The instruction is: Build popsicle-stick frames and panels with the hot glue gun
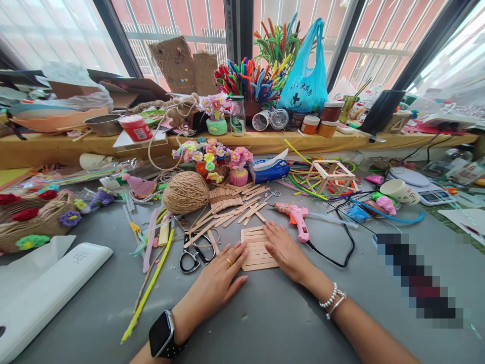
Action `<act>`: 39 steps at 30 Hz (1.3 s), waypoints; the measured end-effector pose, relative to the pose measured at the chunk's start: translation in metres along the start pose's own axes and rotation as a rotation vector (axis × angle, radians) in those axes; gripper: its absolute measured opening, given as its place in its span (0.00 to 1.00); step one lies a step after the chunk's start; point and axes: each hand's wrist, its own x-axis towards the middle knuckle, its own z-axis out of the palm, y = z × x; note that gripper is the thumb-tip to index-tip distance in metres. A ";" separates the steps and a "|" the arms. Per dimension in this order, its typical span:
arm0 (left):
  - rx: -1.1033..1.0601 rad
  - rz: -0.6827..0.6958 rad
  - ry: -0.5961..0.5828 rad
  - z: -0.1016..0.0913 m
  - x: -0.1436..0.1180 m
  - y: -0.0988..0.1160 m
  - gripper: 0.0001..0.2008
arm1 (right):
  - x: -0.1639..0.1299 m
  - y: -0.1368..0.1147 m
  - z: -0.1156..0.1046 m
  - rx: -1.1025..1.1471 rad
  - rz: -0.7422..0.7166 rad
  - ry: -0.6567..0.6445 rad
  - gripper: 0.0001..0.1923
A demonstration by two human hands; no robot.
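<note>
We've got the left hand and right hand laid flat, fingers spread open, gripping nothing, pressing both side edges of the stick panel on the gray table approx. center frame. To do it well, keep even pressure w/ both palms so sticks stay flush, no gaps. Glue gun sits at 2 o'clock from panel, scissors at 9.

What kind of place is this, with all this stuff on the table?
Most likely a craft workspace by a window: both hands press a raft of wooden sticks, with a glue gun, a twine ball and pipe cleaners around.
</note>
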 end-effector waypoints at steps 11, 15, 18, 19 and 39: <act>0.009 -0.005 -0.021 0.001 0.000 0.000 0.23 | -0.001 -0.001 0.000 -0.029 -0.011 -0.016 0.26; 0.013 -0.006 -0.036 0.000 0.000 0.000 0.23 | 0.000 -0.002 0.000 -0.061 -0.010 -0.029 0.27; 0.018 -0.006 -0.045 0.001 -0.001 0.000 0.23 | 0.000 -0.003 -0.001 -0.095 -0.012 -0.046 0.28; 0.018 -0.006 -0.047 0.001 -0.001 0.000 0.23 | 0.000 -0.004 -0.001 -0.105 -0.015 -0.046 0.27; -0.053 -0.047 -0.033 0.006 -0.003 -0.001 0.23 | -0.002 0.010 -0.053 -0.352 0.099 0.398 0.17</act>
